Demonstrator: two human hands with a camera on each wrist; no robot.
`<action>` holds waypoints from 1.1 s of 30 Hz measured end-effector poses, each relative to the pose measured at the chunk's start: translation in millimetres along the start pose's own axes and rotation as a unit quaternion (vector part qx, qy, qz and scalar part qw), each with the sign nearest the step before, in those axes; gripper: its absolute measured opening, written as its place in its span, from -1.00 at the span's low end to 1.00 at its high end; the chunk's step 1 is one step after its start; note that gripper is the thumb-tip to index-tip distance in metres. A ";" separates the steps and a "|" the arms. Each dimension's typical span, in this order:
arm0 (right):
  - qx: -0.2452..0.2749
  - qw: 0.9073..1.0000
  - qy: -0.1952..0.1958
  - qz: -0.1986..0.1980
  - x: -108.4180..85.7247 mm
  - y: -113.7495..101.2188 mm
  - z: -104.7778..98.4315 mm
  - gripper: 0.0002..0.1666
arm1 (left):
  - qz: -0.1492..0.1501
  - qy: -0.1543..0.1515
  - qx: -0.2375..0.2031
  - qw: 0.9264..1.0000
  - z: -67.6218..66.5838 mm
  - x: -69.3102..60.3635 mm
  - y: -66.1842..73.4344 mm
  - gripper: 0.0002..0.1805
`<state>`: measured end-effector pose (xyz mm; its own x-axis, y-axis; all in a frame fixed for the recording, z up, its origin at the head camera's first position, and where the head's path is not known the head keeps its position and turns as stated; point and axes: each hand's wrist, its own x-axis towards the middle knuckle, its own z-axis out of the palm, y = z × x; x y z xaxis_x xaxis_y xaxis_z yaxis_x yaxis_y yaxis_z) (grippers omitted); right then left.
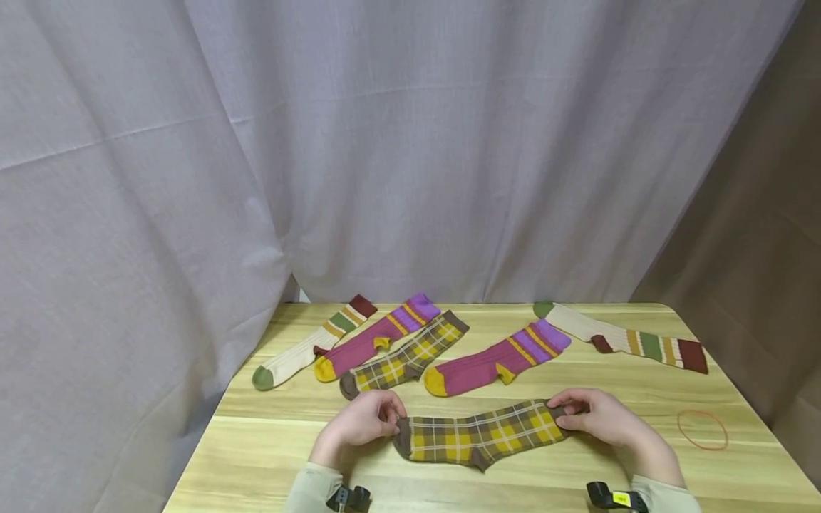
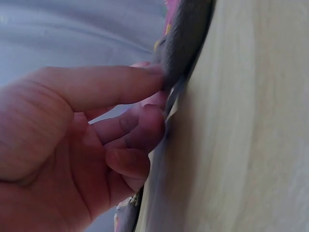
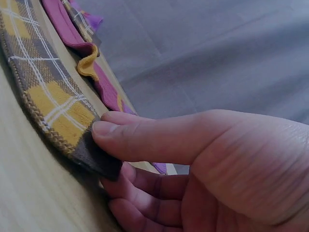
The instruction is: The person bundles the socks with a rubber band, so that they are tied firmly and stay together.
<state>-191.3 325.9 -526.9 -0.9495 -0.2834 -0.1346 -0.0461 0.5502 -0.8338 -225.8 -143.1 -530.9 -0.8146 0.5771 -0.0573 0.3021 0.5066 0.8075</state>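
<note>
A brown and yellow plaid sock lies stretched sideways near the front of the table, heel toward me. At its dark toe, my left hand pinches the fabric between thumb and fingers; the left wrist view shows the grey-brown toe at the fingertips. My right hand pinches the dark cuff at the other end, thumb on top and fingers beneath. Just behind are a magenta sock with yellow toe and a second plaid sock.
Farther back lie another magenta sock, a cream striped sock at left and its like at right. An orange-red ring is on the table at right. Grey curtains hang behind.
</note>
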 end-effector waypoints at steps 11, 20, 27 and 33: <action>0.031 0.999 -0.026 -0.008 -1.2 -1.8 -1.3 -0.54 | 0.016 0.068 0.011 0.998 4.8 3.8 0.5 -0.80; 0.026 0.999 -0.025 0.004 -0.1 0.0 -0.4 -0.64 | 0.012 0.113 0.021 0.993 13.4 8.2 -2.6 -0.77; 0.000 1.000 0.000 0.007 1.1 -1.6 1.2 -0.62 | -0.006 0.090 -0.011 0.996 15.3 9.0 -3.1 -0.80; 0.011 1.000 -0.005 0.004 0.4 -0.2 -0.8 -0.57 | -0.012 0.085 -0.009 0.996 18.0 9.5 -0.2 -0.69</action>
<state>-191.9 326.3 -526.3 -0.9468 -0.2867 -0.1462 -0.0318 0.5355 -0.8440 -224.7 -126.2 -542.2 -0.8940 0.4475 0.0210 0.2729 0.5068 0.8178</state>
